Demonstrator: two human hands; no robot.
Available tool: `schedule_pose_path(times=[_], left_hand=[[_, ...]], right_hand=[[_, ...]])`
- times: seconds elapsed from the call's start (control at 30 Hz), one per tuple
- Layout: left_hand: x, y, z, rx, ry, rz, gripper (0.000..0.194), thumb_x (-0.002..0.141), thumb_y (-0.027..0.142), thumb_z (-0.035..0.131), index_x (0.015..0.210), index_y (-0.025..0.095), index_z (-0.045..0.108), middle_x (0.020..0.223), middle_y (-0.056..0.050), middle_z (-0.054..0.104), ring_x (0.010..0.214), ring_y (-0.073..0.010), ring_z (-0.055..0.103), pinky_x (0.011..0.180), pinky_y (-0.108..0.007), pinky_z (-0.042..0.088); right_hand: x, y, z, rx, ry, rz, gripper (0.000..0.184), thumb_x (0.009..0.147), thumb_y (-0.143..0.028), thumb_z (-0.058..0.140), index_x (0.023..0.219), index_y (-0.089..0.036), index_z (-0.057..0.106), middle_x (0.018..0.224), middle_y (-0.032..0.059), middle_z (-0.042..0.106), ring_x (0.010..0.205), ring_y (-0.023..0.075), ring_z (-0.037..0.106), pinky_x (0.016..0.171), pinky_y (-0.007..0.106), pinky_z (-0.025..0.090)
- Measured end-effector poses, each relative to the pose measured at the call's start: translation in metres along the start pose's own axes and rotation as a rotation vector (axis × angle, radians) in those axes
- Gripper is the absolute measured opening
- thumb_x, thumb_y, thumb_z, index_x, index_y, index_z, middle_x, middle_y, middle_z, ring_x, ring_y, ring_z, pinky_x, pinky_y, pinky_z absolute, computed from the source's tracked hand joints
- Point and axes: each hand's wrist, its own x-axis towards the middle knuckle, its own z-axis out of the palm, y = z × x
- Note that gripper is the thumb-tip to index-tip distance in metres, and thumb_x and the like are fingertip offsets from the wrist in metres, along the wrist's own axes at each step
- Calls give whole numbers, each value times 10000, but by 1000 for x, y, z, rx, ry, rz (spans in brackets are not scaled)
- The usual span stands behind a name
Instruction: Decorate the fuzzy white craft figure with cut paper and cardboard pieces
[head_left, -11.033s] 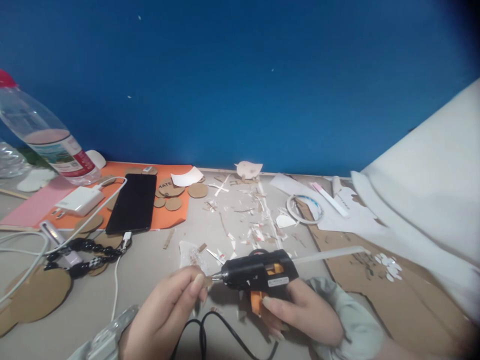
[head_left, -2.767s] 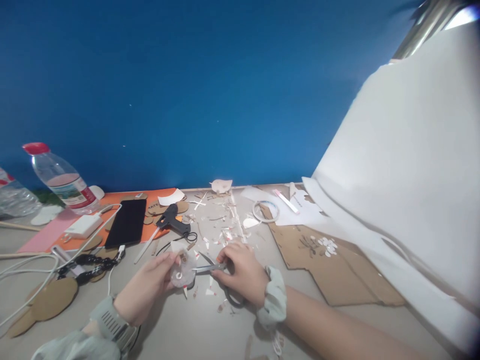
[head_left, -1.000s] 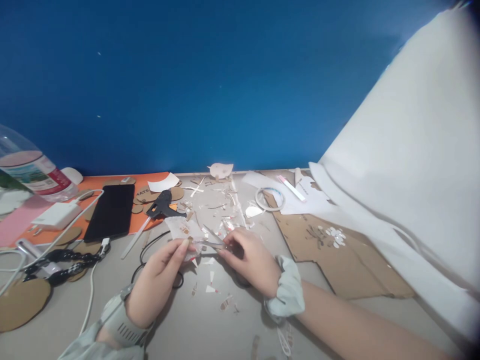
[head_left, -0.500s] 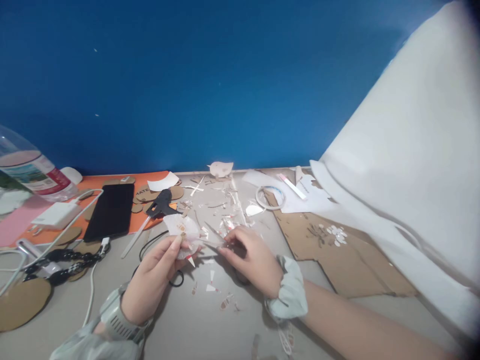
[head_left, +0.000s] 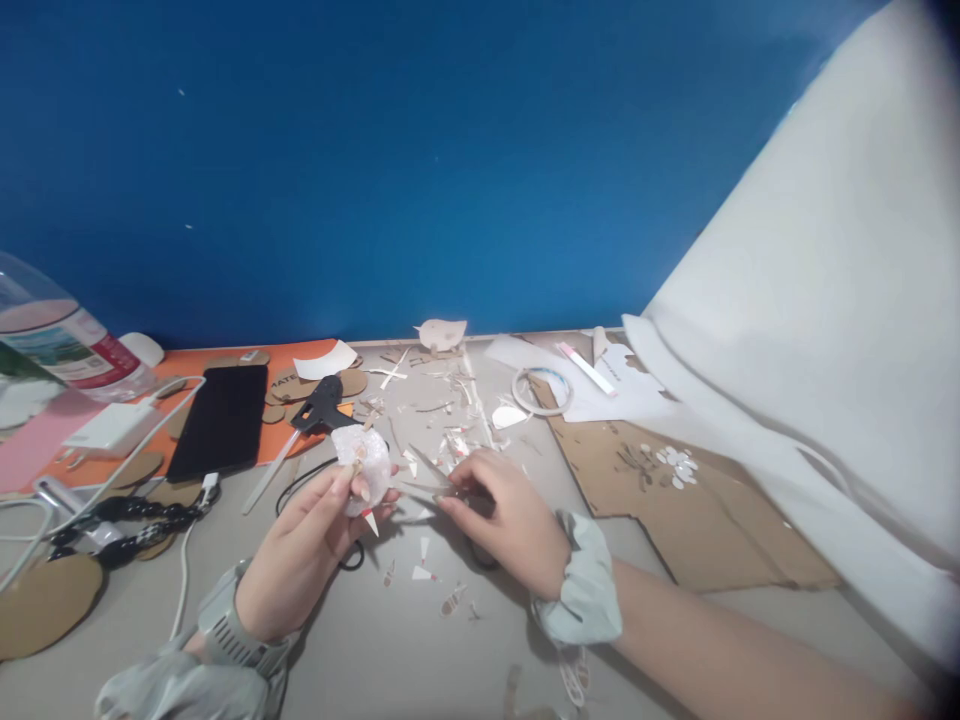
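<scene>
My left hand (head_left: 300, 550) pinches a small white piece of paper or plastic film (head_left: 364, 468) with brown bits on it, held just above the table. My right hand (head_left: 502, 515) is closed on a pair of scissors (head_left: 424, 487), whose blades point left and reach the white piece. Small white offcuts (head_left: 420, 560) lie on the table under both hands. A black glue gun (head_left: 322, 405) lies behind my left hand, with its black cord (head_left: 300, 480) running toward me.
A black phone (head_left: 219, 420), a white charger (head_left: 112, 428), cardboard discs (head_left: 45, 610) and a water bottle (head_left: 67, 340) are at the left on orange paper. A tape ring (head_left: 541, 392), brown cardboard (head_left: 675, 510) and large white sheets (head_left: 825, 330) fill the right.
The glue gun that my right hand held earlier now lies on the table and scissors have taken its place. In the last second my left hand has turned and lifted the white piece slightly.
</scene>
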Motion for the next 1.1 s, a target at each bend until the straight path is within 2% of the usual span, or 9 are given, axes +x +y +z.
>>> schedule_pose_path(times=[0.33, 0.47, 0.57, 0.63, 0.9, 1.1], left_hand=[[-1, -2, -1, 94, -3, 32, 219, 871, 361, 531, 796, 186, 637, 869, -29, 635, 834, -174, 602, 797, -291, 504], [-4, -3, -6, 352, 22, 70, 261, 896, 398, 469, 811, 198, 612, 885, -35, 639, 858, -191, 594, 748, -270, 478], [-7, -3, -9, 595, 62, 111, 270, 912, 410, 432, 832, 212, 598, 861, -20, 644, 796, -165, 586, 729, -251, 446], [-8, -3, -9, 678, 79, 136, 273, 915, 411, 424, 831, 216, 596, 824, -9, 645, 772, -158, 584, 749, -252, 432], [-7, -2, -4, 708, 80, 155, 286, 903, 418, 441, 834, 214, 630, 879, -15, 673, 828, -181, 606, 802, -281, 423], [-8, 4, 2, 768, 122, 156, 316, 868, 445, 477, 796, 210, 676, 855, -29, 699, 825, -203, 609, 793, -286, 433]], right_hand=[[1, 0, 0, 11, 9, -2, 181, 858, -361, 566, 794, -210, 492, 818, -17, 535, 791, 154, 482, 726, 306, 354], [2, 1, 0, 1, 3, -4, 177, 860, -360, 565, 798, -210, 496, 816, -17, 537, 792, 155, 484, 737, 311, 354], [2, 0, -1, -14, 2, -11, 183, 867, -370, 552, 799, -209, 497, 814, -14, 541, 796, 160, 484, 742, 315, 354], [2, -1, -2, -38, 2, -18, 196, 873, -382, 540, 795, -208, 497, 814, -8, 544, 803, 167, 482, 747, 322, 352], [0, 2, -1, -93, 4, -68, 208, 885, -394, 520, 801, -206, 493, 829, -1, 542, 816, 172, 470, 752, 328, 346], [1, 0, -2, -73, -7, -61, 222, 887, -400, 511, 781, -205, 500, 810, 1, 548, 804, 171, 483, 753, 331, 354]])
